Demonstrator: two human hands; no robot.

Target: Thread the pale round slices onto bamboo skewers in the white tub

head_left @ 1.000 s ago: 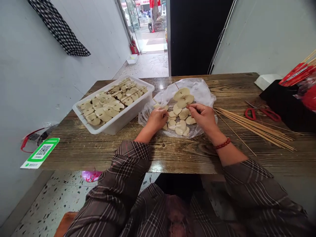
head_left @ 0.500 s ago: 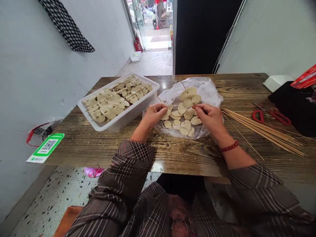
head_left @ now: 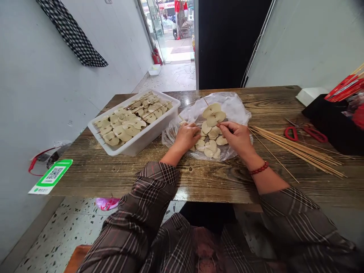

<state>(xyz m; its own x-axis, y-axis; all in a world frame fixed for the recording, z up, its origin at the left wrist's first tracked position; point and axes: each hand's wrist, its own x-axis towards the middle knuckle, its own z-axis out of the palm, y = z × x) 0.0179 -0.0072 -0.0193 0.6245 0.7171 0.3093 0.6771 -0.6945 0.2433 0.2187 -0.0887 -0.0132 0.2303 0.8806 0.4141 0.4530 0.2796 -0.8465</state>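
Right hand [head_left: 235, 137] pinches a skewer [head_left: 206, 101] bearing pale discs [head_left: 213, 114], above the plastic bag [head_left: 227, 102]. Left hand [head_left: 187, 137] rests over loose discs [head_left: 211, 148] on the bag; its grip unclear. Left of the bag: filled tub [head_left: 129, 146].

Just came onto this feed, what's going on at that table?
A person's right hand holds a skewer with thin pale rounds on it, above an open plastic bag. The left hand is down at the loose rounds on the bag; whether it grips one is unclear. A white tub of filled skewers sits to the left, with bare sticks and scissors to the right.
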